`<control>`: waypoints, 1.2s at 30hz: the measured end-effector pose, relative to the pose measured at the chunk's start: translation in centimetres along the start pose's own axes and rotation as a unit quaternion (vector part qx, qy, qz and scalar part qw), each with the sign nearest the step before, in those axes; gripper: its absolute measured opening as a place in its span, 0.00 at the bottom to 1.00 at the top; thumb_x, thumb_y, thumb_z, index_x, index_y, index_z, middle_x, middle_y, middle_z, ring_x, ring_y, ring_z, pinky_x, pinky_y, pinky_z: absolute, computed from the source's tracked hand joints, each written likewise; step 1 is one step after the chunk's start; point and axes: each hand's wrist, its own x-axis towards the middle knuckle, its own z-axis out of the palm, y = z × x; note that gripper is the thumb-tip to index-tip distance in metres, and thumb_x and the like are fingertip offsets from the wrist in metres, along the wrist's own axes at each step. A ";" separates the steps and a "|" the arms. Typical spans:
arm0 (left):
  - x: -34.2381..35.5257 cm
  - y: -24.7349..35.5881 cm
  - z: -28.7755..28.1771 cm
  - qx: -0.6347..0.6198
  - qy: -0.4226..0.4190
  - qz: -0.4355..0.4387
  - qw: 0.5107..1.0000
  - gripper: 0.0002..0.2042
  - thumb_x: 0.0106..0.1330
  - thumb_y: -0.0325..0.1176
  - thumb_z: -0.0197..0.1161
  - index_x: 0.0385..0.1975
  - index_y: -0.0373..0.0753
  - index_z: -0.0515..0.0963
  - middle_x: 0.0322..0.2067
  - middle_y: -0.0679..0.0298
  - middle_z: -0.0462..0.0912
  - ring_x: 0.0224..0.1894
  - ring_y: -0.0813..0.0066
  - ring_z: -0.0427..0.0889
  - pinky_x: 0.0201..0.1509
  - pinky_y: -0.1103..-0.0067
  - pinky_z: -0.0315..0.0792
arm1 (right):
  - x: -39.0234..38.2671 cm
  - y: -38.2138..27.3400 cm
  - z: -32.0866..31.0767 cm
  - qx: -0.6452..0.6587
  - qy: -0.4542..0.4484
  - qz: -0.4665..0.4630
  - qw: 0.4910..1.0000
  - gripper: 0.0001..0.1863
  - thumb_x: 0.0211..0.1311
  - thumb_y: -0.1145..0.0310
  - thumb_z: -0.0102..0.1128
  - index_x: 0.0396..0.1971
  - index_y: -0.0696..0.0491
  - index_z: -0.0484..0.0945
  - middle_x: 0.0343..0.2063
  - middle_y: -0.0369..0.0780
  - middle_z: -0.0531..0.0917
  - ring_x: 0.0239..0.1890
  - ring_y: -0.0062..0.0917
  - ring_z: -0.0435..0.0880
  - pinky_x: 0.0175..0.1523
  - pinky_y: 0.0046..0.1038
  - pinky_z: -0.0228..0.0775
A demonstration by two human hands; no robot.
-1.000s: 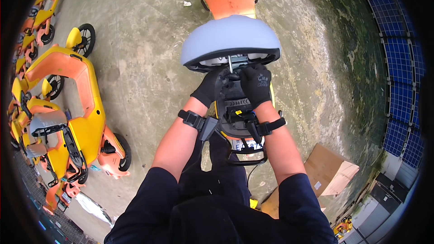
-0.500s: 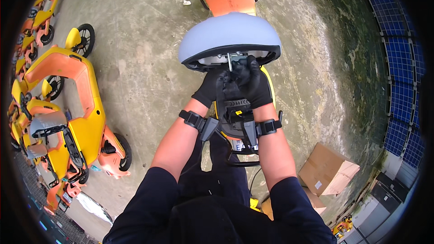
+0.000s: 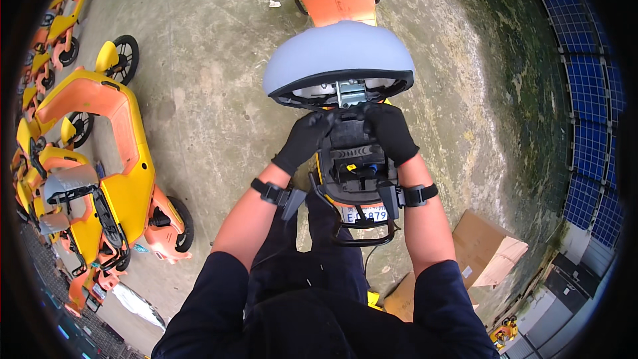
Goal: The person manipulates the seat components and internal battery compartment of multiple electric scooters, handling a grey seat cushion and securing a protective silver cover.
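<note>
A scooter's grey-blue seat [image 3: 339, 50] is tipped up, its underside toward me. A metal hinge bracket [image 3: 351, 93] shows beneath it. Below the bracket lies a black plastic cover [image 3: 350, 131] on the scooter's rear body. My left hand [image 3: 306, 138], in a black glove, is closed at the cover's upper left edge. My right hand [image 3: 392, 134], gloved alike, curls round the upper right edge. Fingertips of both are partly hidden. An open black compartment [image 3: 357, 171] with a yellow tag and a blue bit sits nearer me, above the licence plate [image 3: 367, 215].
A black tubular rear rack [image 3: 364, 242] sticks out toward my legs. Yellow and orange scooters [image 3: 126, 146] stand along the left. Cardboard boxes [image 3: 485, 249] lie at the right on the concrete floor. Blue gridded panels [image 3: 591, 113] line the right side.
My hands have drawn apart and toward me, from under the seat to the cover's two sides. The bracket and rear compartment show more fully. The seat has barely moved.
</note>
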 end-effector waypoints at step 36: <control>2.1 1.0 -2.3 -0.277 -0.203 -0.073 0.936 0.10 0.62 0.30 0.47 0.38 0.34 0.72 0.20 0.70 0.68 0.20 0.83 0.63 0.22 0.87 0.58 | -2.8 1.8 5.6 0.386 0.007 0.153 0.910 0.06 0.58 0.69 0.50 0.29 0.55 0.74 0.21 0.32 0.76 0.22 0.12 0.72 0.25 0.15 0.63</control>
